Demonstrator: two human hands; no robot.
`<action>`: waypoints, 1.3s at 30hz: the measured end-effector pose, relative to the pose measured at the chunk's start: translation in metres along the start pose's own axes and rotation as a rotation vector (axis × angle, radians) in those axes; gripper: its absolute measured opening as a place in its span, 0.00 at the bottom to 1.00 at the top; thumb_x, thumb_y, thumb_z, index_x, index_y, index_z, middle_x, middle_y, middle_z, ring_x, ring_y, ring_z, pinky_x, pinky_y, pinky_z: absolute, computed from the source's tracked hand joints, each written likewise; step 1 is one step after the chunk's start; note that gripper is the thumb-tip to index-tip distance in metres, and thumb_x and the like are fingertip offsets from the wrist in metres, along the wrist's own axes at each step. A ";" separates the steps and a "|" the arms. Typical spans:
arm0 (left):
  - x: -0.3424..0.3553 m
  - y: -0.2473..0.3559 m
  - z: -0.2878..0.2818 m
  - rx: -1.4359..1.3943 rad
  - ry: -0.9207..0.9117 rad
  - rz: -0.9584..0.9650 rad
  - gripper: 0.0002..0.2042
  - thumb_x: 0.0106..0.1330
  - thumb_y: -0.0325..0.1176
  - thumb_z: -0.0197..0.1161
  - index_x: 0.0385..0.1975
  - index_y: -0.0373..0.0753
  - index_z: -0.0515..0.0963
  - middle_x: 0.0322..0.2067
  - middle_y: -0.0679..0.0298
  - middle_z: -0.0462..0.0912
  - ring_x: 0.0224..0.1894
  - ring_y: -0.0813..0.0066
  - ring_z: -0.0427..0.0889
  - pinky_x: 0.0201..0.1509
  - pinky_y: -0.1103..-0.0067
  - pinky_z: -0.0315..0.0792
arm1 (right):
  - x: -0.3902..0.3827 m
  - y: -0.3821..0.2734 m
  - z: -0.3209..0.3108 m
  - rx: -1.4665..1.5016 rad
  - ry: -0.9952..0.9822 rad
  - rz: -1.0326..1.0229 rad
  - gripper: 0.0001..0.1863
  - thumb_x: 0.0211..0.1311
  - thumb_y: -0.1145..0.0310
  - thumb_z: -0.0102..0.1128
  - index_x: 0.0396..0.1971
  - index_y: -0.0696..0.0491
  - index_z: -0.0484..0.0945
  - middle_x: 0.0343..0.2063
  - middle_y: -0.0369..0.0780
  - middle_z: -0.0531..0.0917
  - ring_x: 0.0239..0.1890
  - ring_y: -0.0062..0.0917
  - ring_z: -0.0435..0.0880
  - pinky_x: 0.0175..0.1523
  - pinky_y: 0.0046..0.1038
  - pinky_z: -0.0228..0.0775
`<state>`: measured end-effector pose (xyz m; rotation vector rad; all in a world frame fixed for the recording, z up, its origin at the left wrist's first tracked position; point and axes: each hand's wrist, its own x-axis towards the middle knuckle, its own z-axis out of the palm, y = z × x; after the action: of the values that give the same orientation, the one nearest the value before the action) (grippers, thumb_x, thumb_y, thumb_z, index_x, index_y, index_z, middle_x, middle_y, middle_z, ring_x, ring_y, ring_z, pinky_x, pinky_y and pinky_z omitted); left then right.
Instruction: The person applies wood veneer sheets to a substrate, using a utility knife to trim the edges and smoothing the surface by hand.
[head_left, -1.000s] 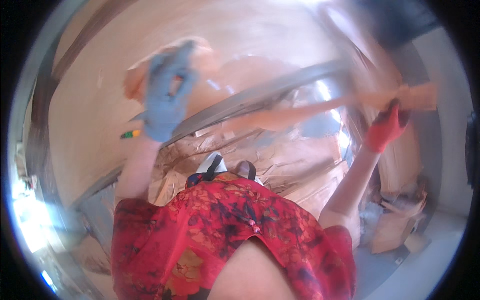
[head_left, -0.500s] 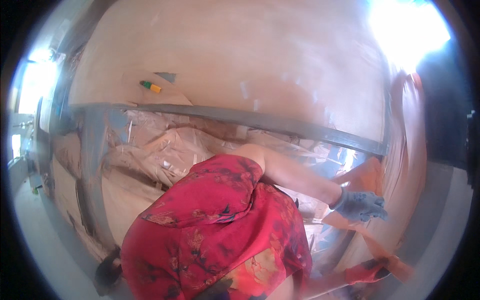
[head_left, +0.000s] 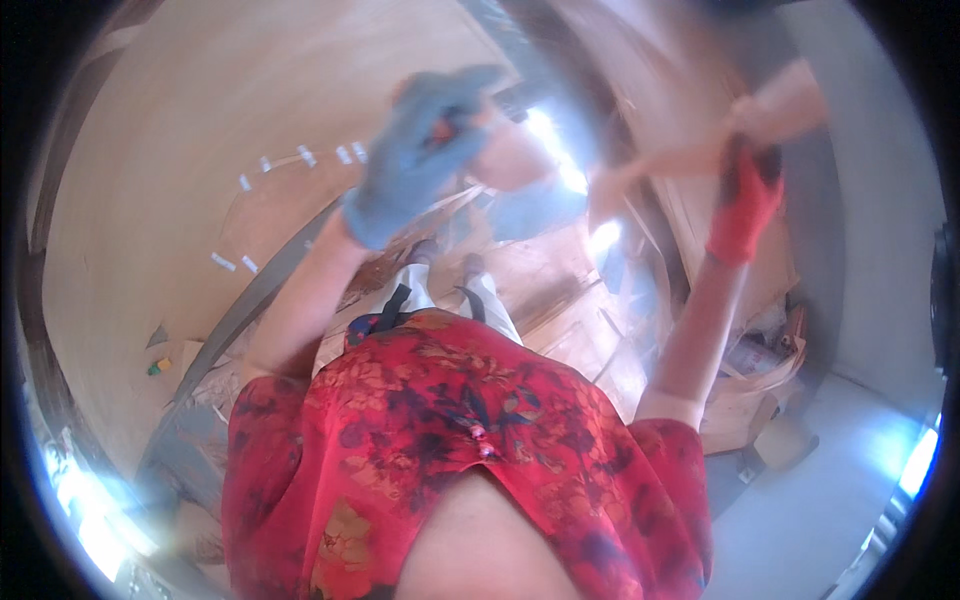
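My left hand (head_left: 425, 155), in a blue-grey glove, is raised and blurred, fingers curled around something I cannot make out; reddish-orange shows between them. My right hand (head_left: 750, 190), in a red and dark glove, grips a thin brown sheet strip (head_left: 785, 105), smeared by motion. To the left of my hands lies a large pale board surface (head_left: 160, 220) carrying a thin brown patch (head_left: 280, 185) with short white tape pieces (head_left: 305, 155) around it. A small yellow-and-green tool (head_left: 160, 367) lies on that surface, well below my left hand.
Loose brown sheets and scraps (head_left: 560, 330) cover the area around my feet, below the board's dark edge (head_left: 235, 315). At the right are a pale grey wall or panel (head_left: 860, 250) and a pile of brown scraps (head_left: 760, 370).
My view swung aside half a second ago and has turned back. Both hands have risen since then, the right lifting the brown strip from low on the right to upper right.
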<state>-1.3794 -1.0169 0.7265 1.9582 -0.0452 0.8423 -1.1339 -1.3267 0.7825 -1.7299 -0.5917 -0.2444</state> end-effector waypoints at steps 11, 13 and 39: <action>-0.057 0.055 -0.003 0.180 0.121 -0.461 0.26 0.65 0.19 0.62 0.65 0.32 0.69 0.40 0.71 0.70 0.39 0.84 0.69 0.46 0.85 0.68 | 0.074 0.059 0.006 0.281 -0.211 0.068 0.19 0.68 0.69 0.58 0.56 0.59 0.76 0.49 0.36 0.81 0.46 0.22 0.77 0.53 0.26 0.68; -0.071 0.067 0.001 0.163 0.205 -0.552 0.25 0.65 0.21 0.63 0.64 0.33 0.70 0.41 0.70 0.71 0.40 0.82 0.71 0.46 0.83 0.69 | 0.088 0.059 0.024 0.211 -0.244 0.099 0.16 0.66 0.68 0.60 0.50 0.60 0.78 0.44 0.35 0.82 0.42 0.22 0.76 0.49 0.28 0.68; -0.098 0.089 0.007 -0.079 0.395 -0.322 0.25 0.65 0.26 0.64 0.64 0.38 0.71 0.41 0.67 0.72 0.40 0.77 0.71 0.49 0.80 0.68 | 0.122 0.164 0.004 -0.448 -0.957 0.322 0.17 0.60 0.78 0.59 0.50 0.60 0.79 0.40 0.40 0.85 0.43 0.26 0.82 0.53 0.28 0.75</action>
<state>-1.4828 -1.0997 0.7365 1.6375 0.4507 0.9756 -0.9479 -1.3149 0.6990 -2.3136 -0.9655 0.7817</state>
